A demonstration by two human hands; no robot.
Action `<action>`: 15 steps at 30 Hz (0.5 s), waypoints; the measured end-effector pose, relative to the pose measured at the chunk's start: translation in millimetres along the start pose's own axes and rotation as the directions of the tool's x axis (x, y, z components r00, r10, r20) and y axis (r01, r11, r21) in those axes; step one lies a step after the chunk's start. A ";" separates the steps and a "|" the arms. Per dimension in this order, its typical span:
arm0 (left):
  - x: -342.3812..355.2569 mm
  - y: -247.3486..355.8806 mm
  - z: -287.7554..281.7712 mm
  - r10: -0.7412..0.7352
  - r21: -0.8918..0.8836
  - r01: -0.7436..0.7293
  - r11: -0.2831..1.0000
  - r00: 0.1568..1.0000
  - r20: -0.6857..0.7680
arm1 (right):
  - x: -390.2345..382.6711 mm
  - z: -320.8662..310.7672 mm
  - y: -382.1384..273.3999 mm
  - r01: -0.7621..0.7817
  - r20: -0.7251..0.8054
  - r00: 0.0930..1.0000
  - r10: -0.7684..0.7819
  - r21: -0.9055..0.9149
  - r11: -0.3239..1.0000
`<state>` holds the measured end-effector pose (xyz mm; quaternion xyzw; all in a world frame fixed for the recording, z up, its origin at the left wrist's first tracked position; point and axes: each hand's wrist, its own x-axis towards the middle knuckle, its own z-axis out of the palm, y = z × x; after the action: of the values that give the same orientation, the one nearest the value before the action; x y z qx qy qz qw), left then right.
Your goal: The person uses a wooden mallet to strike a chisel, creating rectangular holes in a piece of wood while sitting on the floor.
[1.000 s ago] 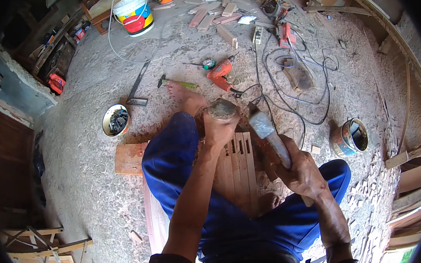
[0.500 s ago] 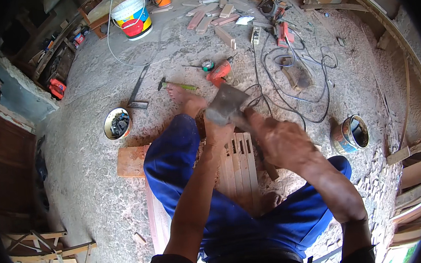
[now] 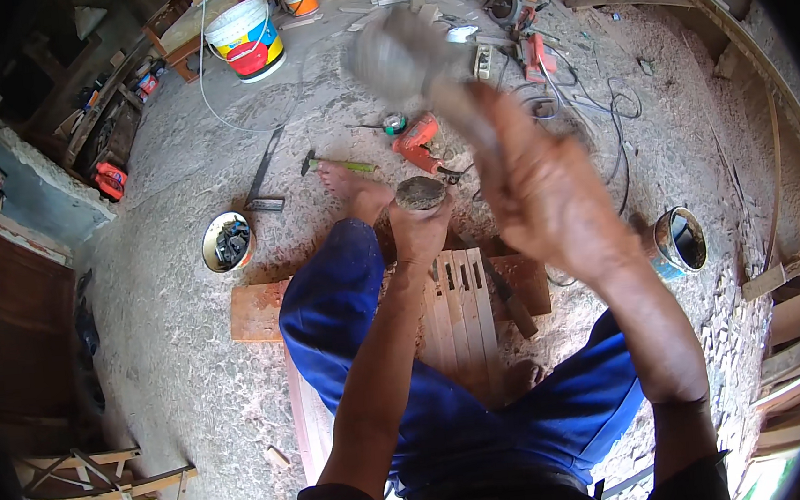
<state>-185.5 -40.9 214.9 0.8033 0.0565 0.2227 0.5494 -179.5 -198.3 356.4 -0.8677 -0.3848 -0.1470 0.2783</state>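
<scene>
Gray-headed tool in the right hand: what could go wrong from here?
1. If the gray-headed tool, blurred and held up in the right hand, came down off-centre, it could hit the left hand, which grips just below the top of the round-topped piece.
2. The bare foot is close beside the left hand, so a glancing blow might reach it.
3. The round-topped piece's lower end is hidden; if poorly seated, it might slip.
</scene>
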 end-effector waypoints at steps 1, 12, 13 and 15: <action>2.5 -14.9 2.2 0.045 -0.051 -0.045 0.998 0.999 0.010 | -9.1 13.9 7.0 0.029 0.216 0.976 0.006 -0.161 0.987; 30.5 -66.5 26.8 -0.045 -0.331 0.027 0.943 0.998 -0.047 | -3.5 -17.9 -7.8 -0.080 0.218 0.975 0.047 0.145 0.986; 28.2 -62.8 21.4 -0.075 -0.336 0.054 0.940 0.996 -0.050 | 11.0 -28.0 -16.2 -0.011 0.051 0.999 0.003 0.144 0.990; 23.5 -55.7 17.0 -0.132 -0.350 0.108 0.931 0.990 -0.045 | 34.9 -25.7 -15.3 0.099 -0.231 0.971 -0.064 0.147 0.984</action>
<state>-148.7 -25.9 166.2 0.6811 0.0839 0.2221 0.6926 -169.0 -184.8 399.0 -0.8042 -0.3967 -0.2249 0.3813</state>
